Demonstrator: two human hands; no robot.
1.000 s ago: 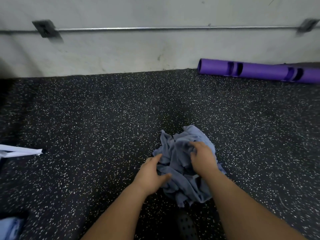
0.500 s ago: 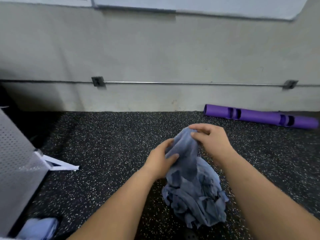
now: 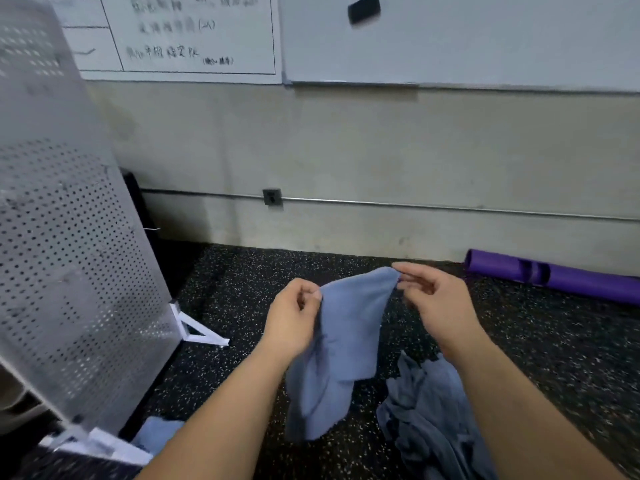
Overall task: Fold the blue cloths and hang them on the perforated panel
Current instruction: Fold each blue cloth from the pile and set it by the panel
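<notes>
Head camera, looking forward and down. A person's two bare forearms reached out over a black speckled rubber floor (image 3: 242,282).

The left hand (image 3: 294,313) and the right hand (image 3: 436,303) each pinched the top edge of one blue cloth (image 3: 343,344) between thumb and fingertips. They held it up in the air to the right of the perforated panel (image 3: 69,271). The cloth hung loose and rippled between the hands. Whether its lower edge touched the floor could not be told.

The panel, tall pale metal dotted with small holes, stood on the floor on a white triangular bracket foot (image 3: 197,329).

Farther right of the panel, under the right forearm, a crumpled pile of blue cloths (image 3: 426,410) lay on the floor. At the panel's near foot lay another light blue cloth (image 3: 156,433), partly hidden.

Beyond the panel ran a wall with a thin metal conduit (image 3: 415,204). Higher up hung a whiteboard (image 3: 485,46) with blurred handwriting and a black eraser (image 3: 363,8). Far right of the panel, a purple tube (image 3: 571,280) lay on the floor against the wall.
</notes>
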